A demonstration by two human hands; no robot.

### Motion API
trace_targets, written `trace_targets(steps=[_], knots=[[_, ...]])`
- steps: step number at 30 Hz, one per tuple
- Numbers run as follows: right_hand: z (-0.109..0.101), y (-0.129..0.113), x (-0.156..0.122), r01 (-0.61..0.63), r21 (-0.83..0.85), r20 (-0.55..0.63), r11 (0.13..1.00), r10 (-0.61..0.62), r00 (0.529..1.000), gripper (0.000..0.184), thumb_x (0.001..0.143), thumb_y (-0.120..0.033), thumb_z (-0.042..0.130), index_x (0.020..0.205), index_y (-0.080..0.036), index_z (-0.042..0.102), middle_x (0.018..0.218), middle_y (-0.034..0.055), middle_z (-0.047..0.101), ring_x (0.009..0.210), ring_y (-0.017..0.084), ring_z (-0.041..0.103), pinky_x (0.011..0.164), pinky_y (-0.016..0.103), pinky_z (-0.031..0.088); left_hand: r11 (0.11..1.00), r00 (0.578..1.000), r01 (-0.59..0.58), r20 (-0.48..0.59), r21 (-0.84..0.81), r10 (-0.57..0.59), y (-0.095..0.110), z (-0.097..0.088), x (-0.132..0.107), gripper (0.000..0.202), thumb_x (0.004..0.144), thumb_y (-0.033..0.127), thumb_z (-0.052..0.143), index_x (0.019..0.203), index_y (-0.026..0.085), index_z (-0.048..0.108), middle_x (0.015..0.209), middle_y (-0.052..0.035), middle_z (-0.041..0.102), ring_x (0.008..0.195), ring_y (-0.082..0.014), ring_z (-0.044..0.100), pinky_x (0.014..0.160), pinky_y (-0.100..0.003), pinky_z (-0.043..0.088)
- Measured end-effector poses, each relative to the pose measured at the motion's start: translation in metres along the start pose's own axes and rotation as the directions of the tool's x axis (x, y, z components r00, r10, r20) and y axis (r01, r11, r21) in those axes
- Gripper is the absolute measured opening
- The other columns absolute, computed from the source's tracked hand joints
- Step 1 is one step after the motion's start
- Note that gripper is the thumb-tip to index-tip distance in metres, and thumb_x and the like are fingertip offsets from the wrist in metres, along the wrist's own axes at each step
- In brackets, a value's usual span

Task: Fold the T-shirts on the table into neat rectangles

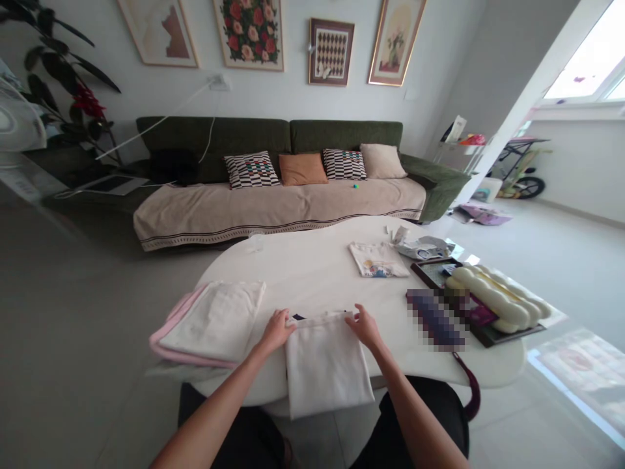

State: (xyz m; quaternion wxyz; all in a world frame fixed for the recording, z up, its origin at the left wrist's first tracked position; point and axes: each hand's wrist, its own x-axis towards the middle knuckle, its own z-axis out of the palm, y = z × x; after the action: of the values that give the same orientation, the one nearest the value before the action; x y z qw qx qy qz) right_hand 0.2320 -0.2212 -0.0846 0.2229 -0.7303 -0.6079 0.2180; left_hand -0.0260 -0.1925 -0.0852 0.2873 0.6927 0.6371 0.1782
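Note:
A folded white garment (326, 365) lies at the near edge of the white table (312, 267), its lower end hanging over the edge. My left hand (277, 331) pinches its top left corner, fingers curled closed. My right hand (364, 327) grips the top right corner the same way. Just to the left sits a stack of folded white and pink cloth (209, 322). A small folded white shirt with a printed picture (379, 259) lies farther back on the right.
A dark tray (488, 329) holding a cream padded object (498, 296) sits at the table's right, with a blurred dark item (434, 318) beside it. Crumpled plastic (422, 247) lies behind. A green sofa (293, 169) with cushions stands beyond the table.

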Motion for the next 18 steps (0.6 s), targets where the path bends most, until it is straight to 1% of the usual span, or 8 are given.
trace_targets(steps=[4, 6, 8, 11, 13, 15, 16, 18], knots=[[-0.004, -0.01, 0.017, -0.026, 0.05, 0.089, 0.998, 0.021, 0.996, 0.027, 0.078, -0.032, 0.058, 0.096, -0.013, 0.057, 0.086, 0.0028, 0.061, 0.074, 0.014, 0.058, 0.065, 0.028, 0.047, 0.997, 0.993, 0.011, 0.116, -0.082, -0.001, 0.012, -0.006, 0.012, 0.036, 0.059, 0.023, 0.064, 0.093, 0.012, 0.059, 0.08, -0.0039, 0.062, 0.078, -0.0196, 0.057, 0.068, -0.027, 0.042], [-0.018, -0.019, 0.025, 0.02, 0.094, 0.109, 0.995, -0.03, 0.994, 0.024, 0.078, -0.035, 0.058, 0.083, -0.012, 0.059, 0.076, -0.0011, 0.059, 0.066, 0.012, 0.056, 0.059, 0.025, 0.046, 0.99, 0.985, -0.017, 0.17, -0.137, 0.04, 0.021, -0.023, 0.017, 0.028, 0.056, 0.024, 0.067, 0.079, 0.011, 0.062, 0.066, 0.0, 0.058, 0.066, -0.0169, 0.055, 0.06, -0.024, 0.041], [-0.042, -0.027, 0.033, 0.092, 0.15, 0.085, 0.984, -0.106, 0.991, 0.022, 0.073, -0.034, 0.06, 0.076, -0.012, 0.059, 0.066, -0.003, 0.057, 0.063, 0.012, 0.055, 0.058, 0.024, 0.043, 0.978, 0.979, -0.066, 0.176, -0.196, 0.102, 0.033, -0.049, 0.021, 0.027, 0.057, 0.028, 0.067, 0.077, 0.011, 0.062, 0.062, 0.0029, 0.054, 0.063, -0.0141, 0.053, 0.059, -0.023, 0.039], [-0.082, -0.036, 0.038, 0.219, 0.218, -0.014, 0.951, -0.222, 0.975, 0.021, 0.07, -0.032, 0.058, 0.082, -0.015, 0.058, 0.067, -0.0024, 0.057, 0.069, 0.014, 0.054, 0.062, 0.023, 0.042, 0.932, 0.968, -0.228, 0.038, -0.282, 0.249, 0.057, -0.091, 0.018, 0.034, 0.063, 0.032, 0.065, 0.091, 0.014, 0.059, 0.071, 0.0034, 0.052, 0.07, -0.0116, 0.05, 0.065, -0.022, 0.039], [-0.099, -0.036, 0.032, 0.288, 0.237, -0.081, 0.928, -0.276, 0.958, 0.024, 0.07, -0.031, 0.056, 0.09, -0.016, 0.056, 0.079, 0.0001, 0.057, 0.076, 0.015, 0.052, 0.067, 0.024, 0.042, 0.877, 0.916, -0.401, -0.105, -0.265, 0.387, 0.073, -0.108, 0.005, 0.029, 0.066, 0.029, 0.063, 0.092, 0.017, 0.059, 0.08, 0.0012, 0.052, 0.073, -0.0114, 0.049, 0.069, -0.023, 0.04], [-0.101, -0.03, 0.019, 0.334, 0.205, -0.127, 0.92, -0.313, 0.941, 0.025, 0.07, -0.026, 0.053, 0.094, -0.018, 0.054, 0.091, 0.0027, 0.055, 0.08, 0.015, 0.051, 0.07, 0.025, 0.043, 0.831, 0.85, -0.524, -0.176, -0.187, 0.496, 0.083, -0.109, -0.015, 0.018, 0.069, 0.021, 0.059, 0.087, 0.019, 0.059, 0.092, -0.0019, 0.053, 0.079, -0.0123, 0.05, 0.073, -0.024, 0.04], [-0.097, -0.024, 0.01, 0.346, 0.17, -0.138, 0.923, -0.325, 0.936, 0.024, 0.07, -0.022, 0.05, 0.094, -0.019, 0.054, 0.094, 0.0034, 0.054, 0.081, 0.015, 0.051, 0.072, 0.026, 0.043, 0.825, 0.836, -0.545, -0.164, -0.146, 0.523, 0.083, -0.104, -0.026, 0.016, 0.07, 0.016, 0.056, 0.086, 0.02, 0.059, 0.098, -0.0029, 0.053, 0.083, -0.013, 0.051, 0.076, -0.024, 0.04], [-0.083, -0.008, -0.01, 0.347, 0.089, -0.141, 0.934, -0.333, 0.932, 0.025, 0.068, -0.014, 0.047, 0.091, -0.02, 0.055, 0.097, 0.0046, 0.053, 0.085, 0.016, 0.051, 0.076, 0.028, 0.043, 0.825, 0.83, -0.557, -0.041, -0.092, 0.556, 0.076, -0.084, -0.045, 0.023, 0.071, 0.009, 0.05, 0.087, 0.021, 0.06, 0.103, -0.0031, 0.054, 0.09, -0.0145, 0.051, 0.082, -0.026, 0.039]])
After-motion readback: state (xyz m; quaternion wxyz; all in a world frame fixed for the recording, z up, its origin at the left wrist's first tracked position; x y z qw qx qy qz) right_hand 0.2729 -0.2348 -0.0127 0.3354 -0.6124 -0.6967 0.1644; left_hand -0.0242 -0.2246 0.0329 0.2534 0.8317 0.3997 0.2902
